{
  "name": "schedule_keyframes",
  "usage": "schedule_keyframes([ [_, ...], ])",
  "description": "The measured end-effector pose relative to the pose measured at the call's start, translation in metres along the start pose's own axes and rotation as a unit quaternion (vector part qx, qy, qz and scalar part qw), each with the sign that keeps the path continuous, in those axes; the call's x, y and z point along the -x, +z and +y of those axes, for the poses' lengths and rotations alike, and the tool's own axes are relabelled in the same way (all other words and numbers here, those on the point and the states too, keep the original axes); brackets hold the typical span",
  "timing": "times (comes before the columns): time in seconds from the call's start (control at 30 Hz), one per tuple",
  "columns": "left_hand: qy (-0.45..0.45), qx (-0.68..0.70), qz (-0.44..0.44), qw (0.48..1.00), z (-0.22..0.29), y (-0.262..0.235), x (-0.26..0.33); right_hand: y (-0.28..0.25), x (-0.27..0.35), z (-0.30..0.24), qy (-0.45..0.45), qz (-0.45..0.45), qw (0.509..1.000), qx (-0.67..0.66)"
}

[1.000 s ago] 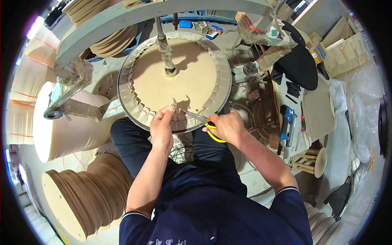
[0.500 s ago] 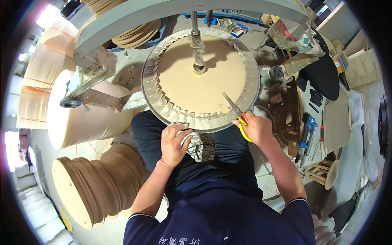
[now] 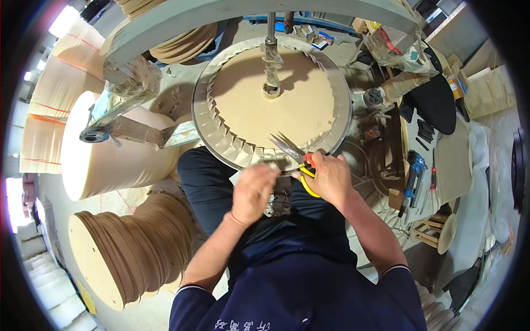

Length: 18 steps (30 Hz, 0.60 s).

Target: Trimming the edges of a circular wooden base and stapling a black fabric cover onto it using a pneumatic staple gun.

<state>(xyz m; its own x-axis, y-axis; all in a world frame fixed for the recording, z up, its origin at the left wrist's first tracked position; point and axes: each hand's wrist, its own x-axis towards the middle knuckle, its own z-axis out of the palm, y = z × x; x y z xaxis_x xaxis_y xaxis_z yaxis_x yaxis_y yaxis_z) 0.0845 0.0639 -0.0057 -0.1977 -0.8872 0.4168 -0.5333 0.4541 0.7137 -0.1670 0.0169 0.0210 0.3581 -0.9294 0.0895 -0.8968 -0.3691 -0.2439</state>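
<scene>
My right hand (image 3: 330,179) is closed round yellow-and-red-handled scissors (image 3: 288,148). Their blades stand slightly apart and point up and left over the near rim of a round seat-like piece (image 3: 243,113). This piece has a flat tan board facing up, pale pleated fabric folded in around its edge and a metal ring outside. My left hand (image 3: 255,192) is at the near rim, just left of the scissors handles. Its fingertips are smeared by motion, so whether they grip the fabric cannot be told. A plastic-wrapped rod (image 3: 271,63) comes down onto the middle of the board.
A grey frame bar (image 3: 232,15) arches over the far side, with wrapped arms (image 3: 135,131) reaching down. Stacked tan discs (image 3: 138,248) and a large cream roll (image 3: 116,149) stand at left. On the right-hand table lie a blue power tool (image 3: 414,176) and a red-handled screwdriver (image 3: 434,171).
The scissors have swung left and nearer with my right hand, and their blades have parted. My left hand has moved right, closer to the scissors.
</scene>
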Motion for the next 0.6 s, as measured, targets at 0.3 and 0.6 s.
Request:
schedule_keyframes([
  [0.3, -0.027, -0.091, -0.070, 0.993, -0.040, -0.020, -0.053, -0.010, -0.013, 0.037, 0.001, -0.016, 1.000, 0.018],
  [0.6, 0.022, -0.092, 0.029, 0.995, -0.031, 0.003, -0.032, -0.021, -0.019, 0.072, -0.122, 0.013, 0.992, -0.016],
])
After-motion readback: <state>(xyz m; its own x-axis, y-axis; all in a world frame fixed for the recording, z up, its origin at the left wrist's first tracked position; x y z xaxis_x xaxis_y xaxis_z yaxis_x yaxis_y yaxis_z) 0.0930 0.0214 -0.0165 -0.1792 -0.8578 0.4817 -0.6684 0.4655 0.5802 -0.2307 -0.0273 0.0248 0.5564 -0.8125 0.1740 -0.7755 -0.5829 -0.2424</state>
